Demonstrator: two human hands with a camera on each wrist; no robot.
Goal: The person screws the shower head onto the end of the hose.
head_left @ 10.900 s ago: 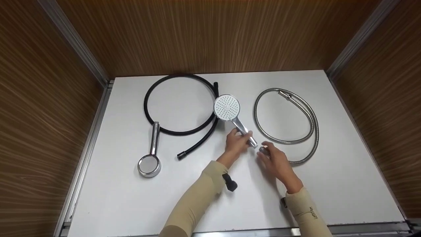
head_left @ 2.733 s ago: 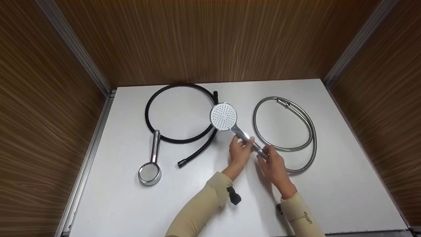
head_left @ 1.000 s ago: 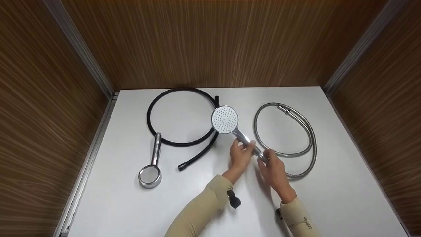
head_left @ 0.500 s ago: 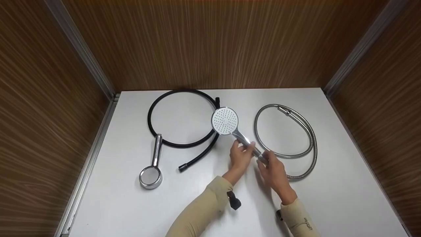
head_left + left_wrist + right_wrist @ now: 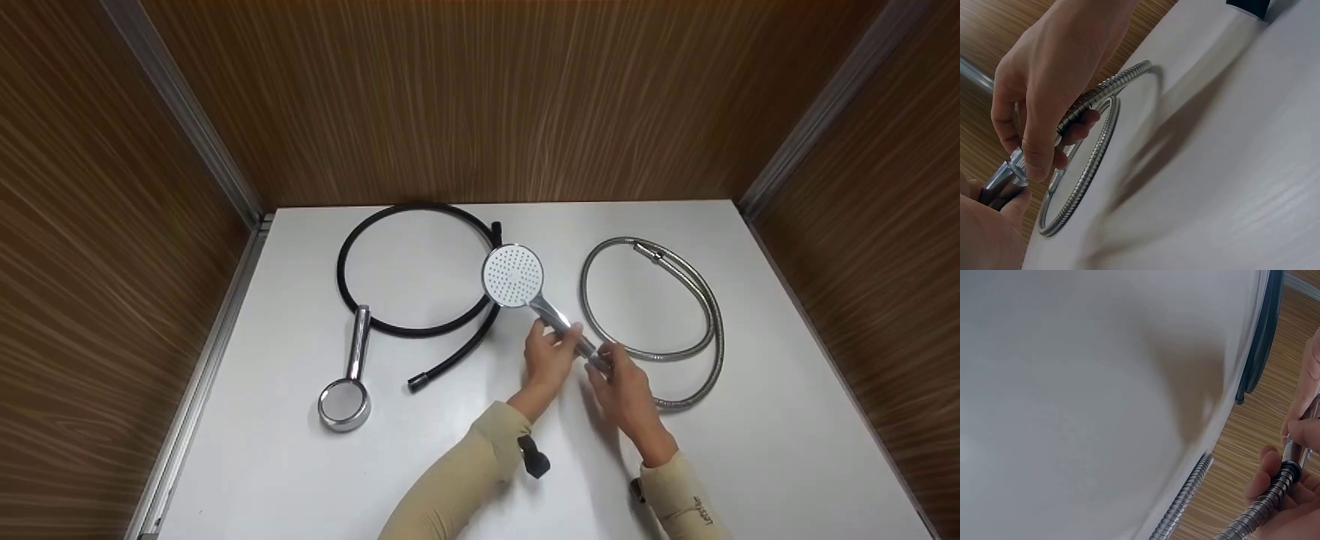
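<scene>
In the head view, my left hand [image 5: 547, 361] grips the handle of a chrome shower head [image 5: 513, 275] with a white spray face turned up. The right hand [image 5: 628, 396] pinches the end fitting of a silver metal shower hose [image 5: 660, 357] at the foot of that handle. Fitting and handle meet in line; the fingers partly hide the joint. From the left wrist, the ribbed hose [image 5: 1123, 77] runs out behind the right hand [image 5: 1053, 84], raised off the table. The right wrist view has the fingers curled round the hose's end [image 5: 1258, 512].
A second chrome shower head [image 5: 343, 405] lies at the left on the white table [image 5: 262, 465]. Its handle touches a coiled black hose [image 5: 425, 331], which passes behind the held shower head. Wood-grain panels [image 5: 480, 97] enclose the back and sides.
Earliest, the hose fitting was apart from the handle; since then the right hand has brought it against the handle's end. Over the last second, both hands stay in almost the same place.
</scene>
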